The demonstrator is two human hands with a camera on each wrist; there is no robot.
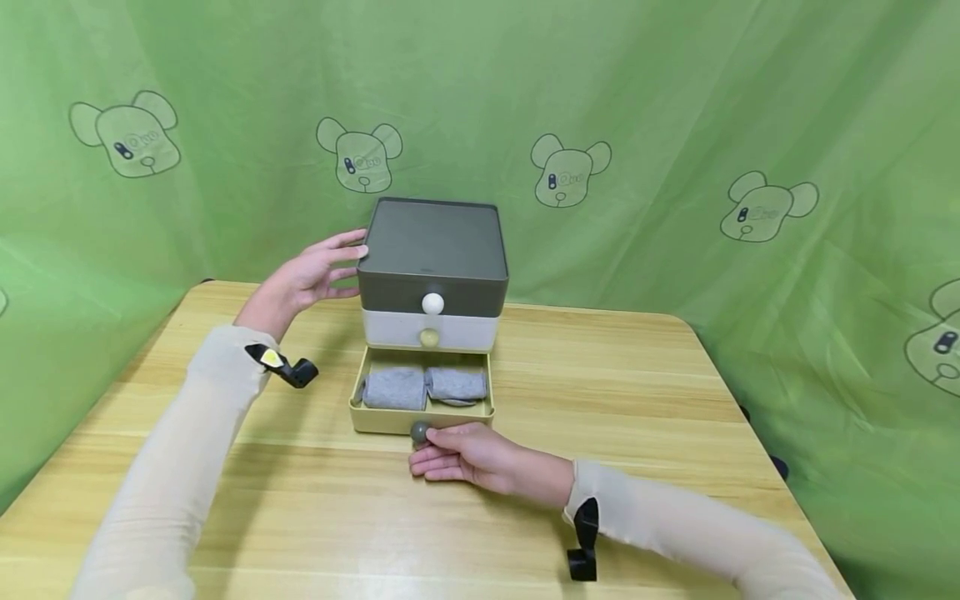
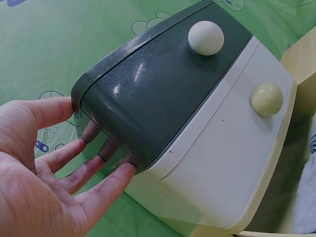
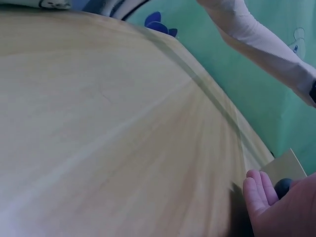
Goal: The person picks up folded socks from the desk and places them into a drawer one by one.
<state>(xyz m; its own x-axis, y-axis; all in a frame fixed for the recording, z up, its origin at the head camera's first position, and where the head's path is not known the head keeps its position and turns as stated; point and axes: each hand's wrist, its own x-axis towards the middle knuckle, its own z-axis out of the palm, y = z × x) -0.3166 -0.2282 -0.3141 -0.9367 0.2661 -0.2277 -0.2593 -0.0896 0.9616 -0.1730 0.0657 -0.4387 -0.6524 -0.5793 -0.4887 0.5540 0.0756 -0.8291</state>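
A small drawer unit (image 1: 435, 237) stands at the back of the table, with a dark grey top tier, a white middle tier and a yellow bottom drawer (image 1: 375, 421). That bottom drawer is pulled out and holds two folded grey cloth bundles (image 1: 394, 389), side by side. My left hand (image 1: 318, 271) touches the left side of the top tier, fingertips spread on its wall and thumb at the upper edge. In front, my right hand (image 1: 476, 458) pinches the bottom drawer's dark grey knob (image 1: 419, 432) with the thumb. The right wrist view shows this knob only partly.
A white knob (image 2: 206, 38) sits on the top tier and a yellow-green knob (image 2: 266, 99) on the middle one; both of these drawers are closed. The wooden table (image 1: 600, 383) extends around the unit. Behind hangs a green curtain (image 1: 465, 75) with bear-head drawings.
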